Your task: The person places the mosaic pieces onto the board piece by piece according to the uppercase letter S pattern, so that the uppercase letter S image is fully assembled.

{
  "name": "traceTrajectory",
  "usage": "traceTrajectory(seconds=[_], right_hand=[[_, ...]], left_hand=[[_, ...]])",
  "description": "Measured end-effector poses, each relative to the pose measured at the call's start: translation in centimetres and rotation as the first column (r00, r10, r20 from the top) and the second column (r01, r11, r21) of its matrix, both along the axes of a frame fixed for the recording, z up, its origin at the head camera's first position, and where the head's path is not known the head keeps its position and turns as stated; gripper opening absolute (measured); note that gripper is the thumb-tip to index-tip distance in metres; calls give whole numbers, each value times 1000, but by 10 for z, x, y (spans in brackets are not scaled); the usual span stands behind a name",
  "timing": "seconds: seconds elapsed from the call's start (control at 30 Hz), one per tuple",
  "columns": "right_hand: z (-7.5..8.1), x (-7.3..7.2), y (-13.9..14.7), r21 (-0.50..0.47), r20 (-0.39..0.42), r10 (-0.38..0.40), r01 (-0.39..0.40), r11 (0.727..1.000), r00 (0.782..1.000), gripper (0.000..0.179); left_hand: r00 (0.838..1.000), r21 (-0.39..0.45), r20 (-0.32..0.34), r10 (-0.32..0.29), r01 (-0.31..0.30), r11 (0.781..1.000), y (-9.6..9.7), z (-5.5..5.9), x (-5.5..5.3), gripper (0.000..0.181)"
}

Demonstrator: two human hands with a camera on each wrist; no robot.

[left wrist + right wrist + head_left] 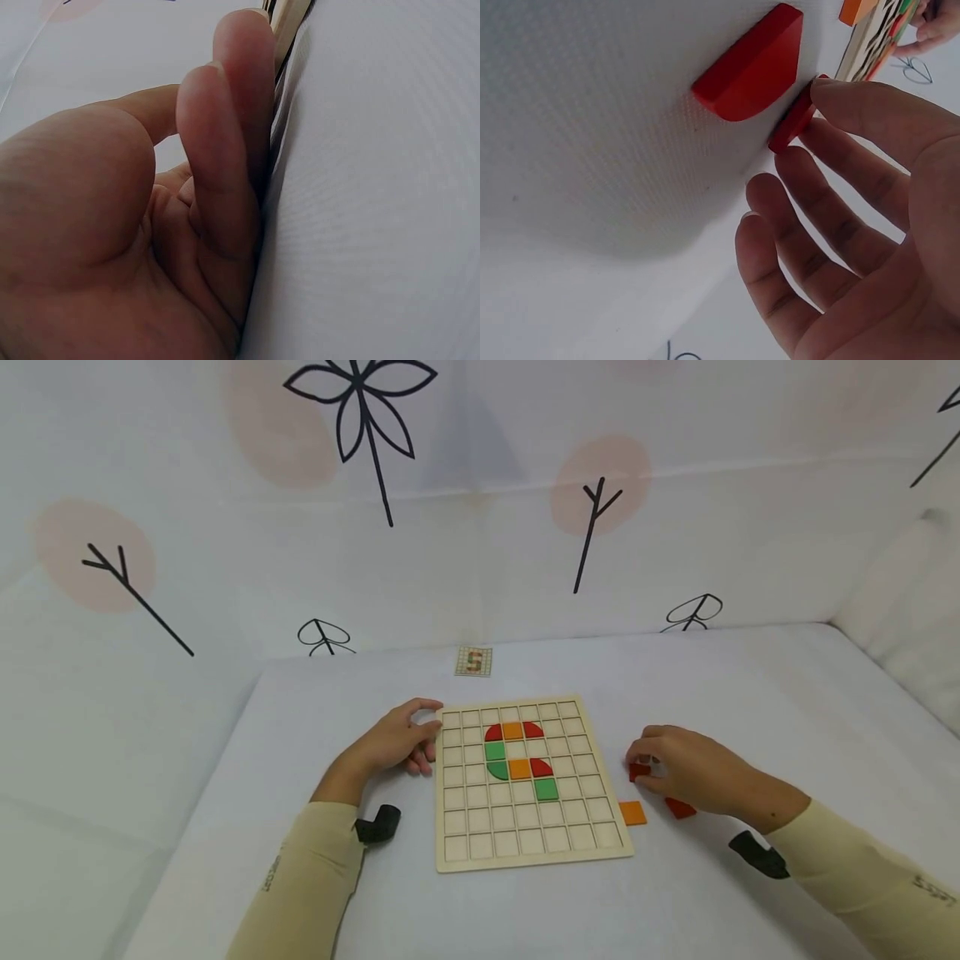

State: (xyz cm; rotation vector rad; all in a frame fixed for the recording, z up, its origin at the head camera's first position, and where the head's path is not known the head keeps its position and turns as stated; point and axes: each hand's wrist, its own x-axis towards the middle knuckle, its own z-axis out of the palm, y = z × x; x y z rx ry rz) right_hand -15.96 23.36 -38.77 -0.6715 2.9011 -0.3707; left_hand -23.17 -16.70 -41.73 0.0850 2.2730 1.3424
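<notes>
A pale wooden grid board [536, 862] lies on the table. Set in its cells are red and green quarter-round tiles and orange and green square tiles, forming a curve. Beside the board's upper left edge is my left hand [393, 739], thumb and index finger touching the rim, the other fingers loosely bent against the cloth. Right of the board, my right hand [693, 768] pinches a red tile [638, 772] between thumb and fingers, close over the table. A second red tile [761, 67], rounded on one side, lies under that hand. An orange square tile [633, 813] rests against the board's right edge.
A small card [474, 662] with a tile pattern printed on it lies behind the board. White cloth with plant drawings hangs at the back. Black devices are strapped at both wrists near the sleeves.
</notes>
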Motion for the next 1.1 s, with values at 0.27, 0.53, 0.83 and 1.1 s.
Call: traceTrajectory(seconds=[0.27, 0.53, 0.83, 1.1], right_hand=[[10, 2, -17, 21, 2, -6, 6, 1000, 1000, 24], [15, 8, -44, 10, -26, 77, -77, 997, 997, 22], [14, 19, -72, -46, -11, 168, -168, 985, 986, 19], [8, 25, -87, -56, -39, 218, -220, 974, 975, 22]], left_hand=[[1000, -1, -2, -4, 4, 1000, -1, -1, -1, 44], [1000, -1, -8, -12, 12, 1000, -2, 1, 0, 45], [1000, -5, -4, -7, 7, 1000, -1, 1, 0, 45], [1000, -4, -1, -9, 9, 1000, 0, 3, 1, 45]])
